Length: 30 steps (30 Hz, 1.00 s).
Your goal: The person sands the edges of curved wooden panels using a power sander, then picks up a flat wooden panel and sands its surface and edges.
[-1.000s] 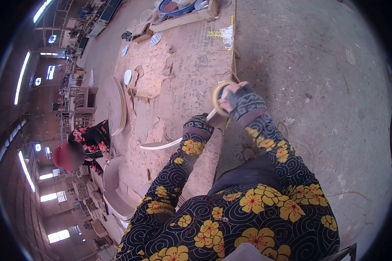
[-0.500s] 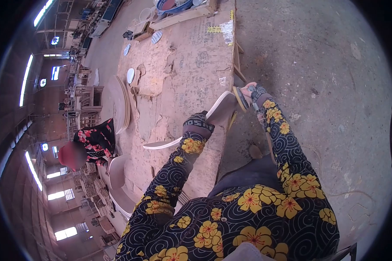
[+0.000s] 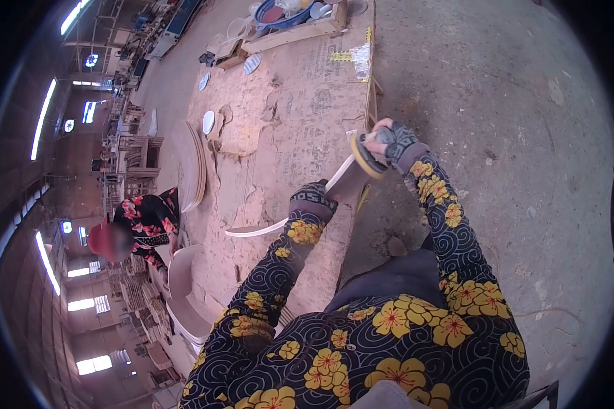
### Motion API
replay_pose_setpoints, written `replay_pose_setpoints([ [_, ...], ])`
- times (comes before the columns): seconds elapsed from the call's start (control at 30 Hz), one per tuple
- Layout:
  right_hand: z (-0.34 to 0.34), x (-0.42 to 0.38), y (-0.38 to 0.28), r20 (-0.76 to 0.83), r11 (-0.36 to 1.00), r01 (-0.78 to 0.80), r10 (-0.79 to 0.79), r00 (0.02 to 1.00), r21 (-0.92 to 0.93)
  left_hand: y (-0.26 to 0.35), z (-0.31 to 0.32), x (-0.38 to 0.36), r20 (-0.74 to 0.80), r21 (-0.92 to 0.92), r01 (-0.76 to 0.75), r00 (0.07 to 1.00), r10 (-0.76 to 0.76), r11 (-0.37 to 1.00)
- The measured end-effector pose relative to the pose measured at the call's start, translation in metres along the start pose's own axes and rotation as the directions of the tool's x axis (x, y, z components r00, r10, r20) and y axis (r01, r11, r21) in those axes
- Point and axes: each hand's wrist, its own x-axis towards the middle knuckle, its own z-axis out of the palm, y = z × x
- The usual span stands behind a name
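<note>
A curved wooden panel with a pale edge (image 3: 256, 230) lies across the worktable (image 3: 300, 88), one end near the table's right edge. Gloved, my left hand (image 3: 314, 193) is closed on the panel's middle. My right hand (image 3: 391, 140), also gloved with bare fingertips, grips a round sander (image 3: 367, 158) with a yellowish pad. The pad is tilted up at the panel's far end; whether it touches is hard to tell.
A co-worker (image 3: 143, 232) stands at the left beside curved panels (image 3: 182, 273). More stacked panels (image 3: 196, 167) lie at the table's left side. Round discs (image 3: 208, 123) are scattered farther up, below a blue basket (image 3: 286, 22) in a wooden frame.
My right hand has brought the sander left and over the panel's end. The panel's broad face now shows less, its edge more. The co-worker's arms have shifted slightly.
</note>
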Motion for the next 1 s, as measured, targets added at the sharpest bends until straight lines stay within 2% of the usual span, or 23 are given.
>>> replay_pose_setpoints([
  [0.17, 0.019, 0.034, 0.115, 0.052, 0.940, -0.250, 0.244, 0.968, 0.231, 0.001, -0.001, -0.003, -0.006, -0.007, -0.015, 1.000, 0.015, 1.000],
  [0.2, 0.019, 0.034, 0.109, 0.064, 0.914, -0.296, 0.290, 0.955, 0.278, 0.000, 0.000, -0.002, -0.014, -0.014, -0.027, 1.000, 0.027, 1.000],
  [0.3, 0.015, 0.031, 0.091, 0.073, 0.940, -0.197, 0.184, 0.980, 0.278, -0.004, -0.001, 0.001, 0.025, -0.037, -0.022, 0.999, 0.023, 0.999],
  [0.33, 0.013, 0.039, 0.075, 0.066, 0.963, -0.229, 0.222, 0.973, 0.140, -0.002, -0.004, 0.002, 0.048, -0.049, -0.014, 0.999, 0.016, 0.999],
  [0.37, 0.011, 0.034, 0.062, 0.028, 0.987, -0.152, 0.151, 0.988, 0.056, -0.002, -0.004, 0.002, 0.044, -0.042, -0.017, 0.999, 0.019, 0.999],
  [0.43, 0.001, -0.002, -0.027, -0.026, 0.993, 0.004, -0.008, 1.000, -0.116, -0.004, -0.006, 0.004, 0.034, -0.028, -0.021, 0.999, 0.022, 0.999],
  [0.47, 0.004, -0.012, -0.048, -0.036, 0.956, 0.088, -0.102, 0.994, -0.279, -0.008, 0.000, 0.007, 0.014, -0.011, -0.038, 0.999, 0.038, 0.999],
  [0.53, 0.013, -0.030, -0.073, -0.013, 0.786, 0.227, -0.286, 0.958, -0.575, -0.008, -0.001, 0.008, 0.012, -0.005, -0.051, 0.999, 0.051, 0.999],
  [0.57, 0.023, -0.040, -0.078, -0.008, 0.740, 0.246, -0.322, 0.947, -0.626, -0.009, -0.001, 0.008, 0.012, -0.001, -0.057, 0.998, 0.057, 0.998],
  [0.67, 0.049, -0.066, -0.075, 0.017, 0.601, 0.317, -0.450, 0.893, -0.734, -0.005, -0.016, 0.009, 0.144, -0.037, -0.016, 0.989, 0.022, 0.999],
  [0.77, 0.053, -0.066, -0.056, -0.064, 0.655, 0.406, -0.570, 0.819, -0.637, -0.010, -0.009, 0.009, 0.058, -0.044, -0.042, 0.997, 0.045, 0.998],
  [0.8, 0.052, -0.063, -0.054, -0.132, 0.733, 0.320, -0.486, 0.864, -0.600, -0.009, -0.009, 0.007, 0.058, -0.041, -0.040, 0.997, 0.042, 0.998],
  [0.9, 0.028, -0.041, -0.036, -0.260, 0.893, 0.188, -0.312, 0.914, -0.409, -0.007, -0.012, 0.004, 0.067, -0.035, -0.035, 0.997, 0.037, 0.999],
  [0.97, 0.019, -0.021, 0.002, -0.207, 0.891, 0.341, -0.410, 0.889, -0.299, -0.006, -0.011, 0.004, 0.080, -0.045, -0.038, 0.996, 0.041, 0.998],
  [1.0, 0.018, -0.019, -0.010, -0.213, 0.932, 0.234, -0.297, 0.931, -0.277, -0.005, -0.013, 0.008, 0.069, -0.062, -0.041, 0.997, 0.045, 0.997],
])
